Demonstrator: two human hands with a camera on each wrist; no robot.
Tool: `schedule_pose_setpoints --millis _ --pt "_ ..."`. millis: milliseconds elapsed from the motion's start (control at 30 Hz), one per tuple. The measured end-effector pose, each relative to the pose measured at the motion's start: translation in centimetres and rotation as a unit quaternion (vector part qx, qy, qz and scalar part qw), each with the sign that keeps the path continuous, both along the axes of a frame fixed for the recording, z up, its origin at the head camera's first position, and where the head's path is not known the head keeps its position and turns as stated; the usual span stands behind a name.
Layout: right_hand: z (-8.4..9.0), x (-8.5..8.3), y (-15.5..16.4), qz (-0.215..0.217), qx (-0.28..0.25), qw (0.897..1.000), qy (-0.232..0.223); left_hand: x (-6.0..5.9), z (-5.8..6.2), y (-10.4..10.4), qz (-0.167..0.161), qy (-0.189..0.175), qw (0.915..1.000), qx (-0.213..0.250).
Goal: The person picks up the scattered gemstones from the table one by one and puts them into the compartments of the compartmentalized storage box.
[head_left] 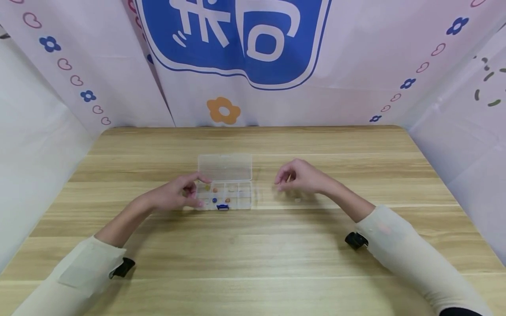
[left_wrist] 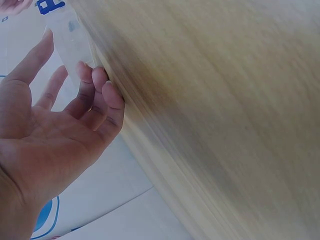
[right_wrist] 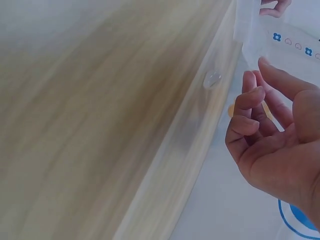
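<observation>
A clear plastic compartment box (head_left: 245, 202) lies on the table with its lid (head_left: 225, 167) raised at the back and a blue clasp (head_left: 222, 207) at the front. Several small coloured pieces, among them a blue bead (head_left: 215, 200), sit in separate compartments. My left hand (head_left: 174, 191) holds the box's left end, index finger at the back corner and thumb at the front. To the right of the box, my right hand (head_left: 302, 176) hovers with loosely bent fingers and nothing visible between them. Near it lies a small clear piece (right_wrist: 212, 79) on the table.
The wood-grain table (head_left: 253, 254) reaches back to a white printed curtain (head_left: 336, 96), with white cloth on both sides. A black strap piece (head_left: 356, 240) hangs by the right sleeve, and another (head_left: 122, 267) by the left.
</observation>
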State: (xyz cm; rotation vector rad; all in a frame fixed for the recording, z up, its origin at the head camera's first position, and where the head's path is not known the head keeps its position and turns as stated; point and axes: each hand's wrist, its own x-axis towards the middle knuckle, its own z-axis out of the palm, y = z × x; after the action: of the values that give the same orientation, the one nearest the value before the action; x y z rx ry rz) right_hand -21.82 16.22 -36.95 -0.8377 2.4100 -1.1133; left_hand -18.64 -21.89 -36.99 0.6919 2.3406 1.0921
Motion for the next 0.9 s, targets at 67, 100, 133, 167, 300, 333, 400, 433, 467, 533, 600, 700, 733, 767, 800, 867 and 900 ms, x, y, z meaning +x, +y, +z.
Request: schedule_pose_setpoints --millis 67,100,133,167,300,333,400,433,467,533,600,700,733,767,800,867,900 --pt "-0.1 0.1 0.4 0.001 0.006 1.000 -0.007 0.0 0.0 0.0 0.000 -0.001 1.0000 -0.001" --pt "-0.2 0.1 0.6 0.003 0.009 1.000 -0.010 0.0 0.0 0.0 0.001 -0.001 1.0000 -0.001" --pt "-0.3 0.1 0.8 0.005 0.011 1.000 -0.013 0.0 0.0 0.0 0.001 -0.001 1.0000 -0.001" --pt "-0.3 0.1 1.0 0.006 0.013 1.000 -0.014 0.0 0.0 0.0 0.001 -0.001 1.0000 -0.001" --pt "-0.5 0.3 1.8 0.010 0.022 1.000 -0.014 0.0 -0.1 -0.1 -0.001 0.002 1.0000 0.000" --pt "-0.5 0.3 2.0 0.011 0.024 1.000 -0.013 0.0 -0.1 -0.1 -0.001 0.002 1.0000 0.001" --pt "-0.5 0.4 2.3 0.012 0.028 0.999 -0.010 0.0 -0.1 -0.1 -0.002 0.003 1.0000 0.000" --pt "-0.5 0.4 2.4 0.011 0.029 0.999 -0.011 0.0 -0.1 -0.1 -0.002 0.004 1.0000 0.000" --pt "-0.6 0.4 2.6 0.012 0.029 0.999 -0.013 0.0 -0.1 -0.1 -0.002 0.004 1.0000 -0.001" --pt "-0.6 0.5 2.9 0.012 0.032 0.999 -0.014 0.0 -0.2 -0.1 -0.001 0.004 1.0000 -0.002" --pt "-0.6 0.6 3.1 0.008 0.041 0.999 -0.019 0.0 -0.2 0.0 0.000 0.003 1.0000 -0.005" --pt "-0.7 0.6 3.4 0.006 0.053 0.998 -0.021 0.0 -0.1 -0.1 0.001 0.001 1.0000 -0.007" --pt "-0.7 0.6 3.5 0.005 0.057 0.998 -0.022 0.0 -0.1 -0.1 0.001 0.001 1.0000 -0.007" --pt "-0.8 0.6 3.5 0.006 0.059 0.998 -0.021 0.0 -0.1 -0.1 0.001 0.000 1.0000 -0.007" --pt "-0.8 0.5 3.6 0.007 0.060 0.998 -0.020 0.0 -0.1 -0.1 0.001 0.000 1.0000 -0.007" --pt "-0.9 0.5 3.6 0.011 0.059 0.998 -0.017 0.0 -0.1 -0.1 0.001 0.000 1.0000 -0.007" --pt "-1.0 0.6 3.6 0.013 0.058 0.998 -0.018 0.0 -0.1 -0.1 0.001 -0.001 1.0000 -0.006"
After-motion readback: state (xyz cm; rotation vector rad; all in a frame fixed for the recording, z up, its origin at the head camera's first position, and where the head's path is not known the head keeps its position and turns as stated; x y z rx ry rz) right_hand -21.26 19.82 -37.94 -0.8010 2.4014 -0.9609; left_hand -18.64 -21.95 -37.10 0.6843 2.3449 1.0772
